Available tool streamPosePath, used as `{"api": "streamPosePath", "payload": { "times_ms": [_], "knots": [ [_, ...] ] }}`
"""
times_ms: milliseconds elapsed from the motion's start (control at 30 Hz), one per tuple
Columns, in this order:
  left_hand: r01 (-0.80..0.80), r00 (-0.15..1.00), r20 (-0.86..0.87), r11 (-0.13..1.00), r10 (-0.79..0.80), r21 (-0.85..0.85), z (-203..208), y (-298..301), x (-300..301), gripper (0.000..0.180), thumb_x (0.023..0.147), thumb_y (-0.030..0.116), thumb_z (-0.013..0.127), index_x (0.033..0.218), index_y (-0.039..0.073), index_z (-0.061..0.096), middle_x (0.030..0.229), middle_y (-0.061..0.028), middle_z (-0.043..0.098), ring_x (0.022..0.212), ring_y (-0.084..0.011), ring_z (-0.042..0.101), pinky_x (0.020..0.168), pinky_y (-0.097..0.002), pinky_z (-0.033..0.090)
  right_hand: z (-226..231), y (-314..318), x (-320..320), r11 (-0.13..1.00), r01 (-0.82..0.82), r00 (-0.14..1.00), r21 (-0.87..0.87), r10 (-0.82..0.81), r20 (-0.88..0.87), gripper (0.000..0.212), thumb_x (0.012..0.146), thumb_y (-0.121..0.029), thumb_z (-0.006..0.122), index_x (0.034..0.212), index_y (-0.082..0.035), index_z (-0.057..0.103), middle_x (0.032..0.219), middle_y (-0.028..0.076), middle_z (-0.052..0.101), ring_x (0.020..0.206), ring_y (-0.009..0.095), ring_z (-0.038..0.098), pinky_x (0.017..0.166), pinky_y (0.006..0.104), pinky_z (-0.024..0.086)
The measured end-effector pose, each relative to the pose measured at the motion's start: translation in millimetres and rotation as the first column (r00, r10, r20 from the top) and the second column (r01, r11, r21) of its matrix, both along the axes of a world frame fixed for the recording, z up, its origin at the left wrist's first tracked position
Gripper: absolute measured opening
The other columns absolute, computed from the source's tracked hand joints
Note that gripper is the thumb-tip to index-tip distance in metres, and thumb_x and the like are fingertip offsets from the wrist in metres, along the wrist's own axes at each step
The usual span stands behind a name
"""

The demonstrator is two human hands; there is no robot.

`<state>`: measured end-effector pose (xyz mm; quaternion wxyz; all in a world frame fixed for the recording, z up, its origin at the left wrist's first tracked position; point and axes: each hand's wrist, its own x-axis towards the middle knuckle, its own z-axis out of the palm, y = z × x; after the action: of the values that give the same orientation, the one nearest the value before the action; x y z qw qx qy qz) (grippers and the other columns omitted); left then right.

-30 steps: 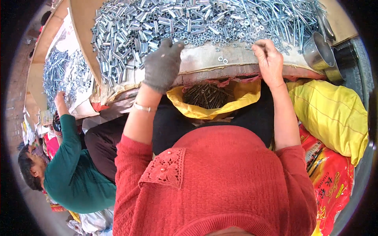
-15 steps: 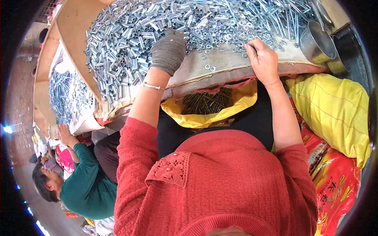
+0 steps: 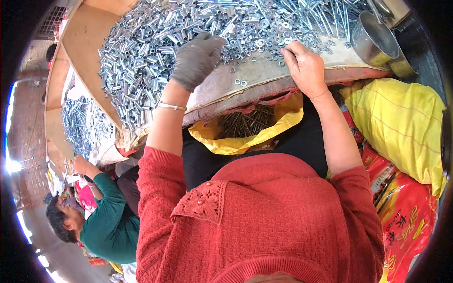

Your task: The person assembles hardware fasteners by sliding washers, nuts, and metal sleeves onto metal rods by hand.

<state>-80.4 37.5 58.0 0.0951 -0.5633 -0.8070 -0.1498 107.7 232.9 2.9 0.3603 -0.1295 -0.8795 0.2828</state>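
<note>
Along the near edge of the pale cloth (image 3: 264,75), small washers (image 3: 264,41) lie in a loose band between short metal tubes (image 3: 141,70) and long thin rods (image 3: 325,19). Over the border of tubes and washers, the gloved left hand (image 3: 198,60) has bent fingers; whether they hold anything, I cannot tell. Beside the washers, the bare right hand (image 3: 304,68) brings thumb and forefinger narrowly together, any piece between them too small to make out. Each washer should be light, stiff, smooth and hard to break, best pinched by its rim; the tubes probably roll, so grip them round the middle. Below, an open yellow sack (image 3: 222,147) holds dark, thin rods (image 3: 245,123). At the right, a metal cup (image 3: 377,42) tilts, contents unclear.
</note>
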Motion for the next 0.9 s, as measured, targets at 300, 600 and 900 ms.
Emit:
{"api": "streamPosePath", "payload": {
  "times_ms": [300, 600, 900],
  "knots": [
    [-0.516, 0.181, 0.922, 0.765, -0.343, 0.386, 11.8, 6.4, 7.5, 0.022, 0.081, 0.016, 0.065, 0.100, 0.009, 0.060, 0.079, -0.0072, 0.065, 0.049, -0.0076, 0.052, 0.039, -0.0190, 0.037, 1.6, 0.0, 2.6, 1.000, -0.008, 0.999, 0.008, 0.008, -0.035, 0.012, 0.087, -0.017, 0.063, 0.084, -0.006, 0.057, 0.072, 0.013, 0.060, 0.064, 0.032, 0.059, 0.057, 0.0357, 0.046],
    [0.031, 0.996, -0.072, 0.968, -0.051, -0.250, -9.7, 36.7, 16.3, 0.018, 0.084, 0.030, 0.060, 0.098, 0.019, 0.064, 0.098, -0.0073, 0.061, 0.083, -0.0276, 0.063, 0.070, -0.0393, 0.051, 0.5, -2.6, -1.3, 1.000, -0.014, 1.000, 0.026, 0.014, -0.001, 0.018, 0.087, -0.024, 0.059, 0.084, -0.008, 0.053, 0.076, 0.012, 0.060, 0.068, 0.034, 0.060, 0.057, 0.0415, 0.048],
    [-0.157, 0.646, 0.736, 0.909, -0.202, 0.387, 5.1, 10.5, 34.5, 0.024, 0.078, 0.018, 0.068, 0.100, 0.011, 0.061, 0.089, -0.0087, 0.063, 0.065, -0.0169, 0.060, 0.053, -0.0289, 0.048, 3.3, -3.7, -0.7, 0.998, 0.002, 1.000, 0.056, -0.002, -0.009, 0.011, 0.086, -0.016, 0.063, 0.084, -0.007, 0.057, 0.072, 0.013, 0.059, 0.064, 0.033, 0.060, 0.056, 0.0385, 0.046]
  ]
}}
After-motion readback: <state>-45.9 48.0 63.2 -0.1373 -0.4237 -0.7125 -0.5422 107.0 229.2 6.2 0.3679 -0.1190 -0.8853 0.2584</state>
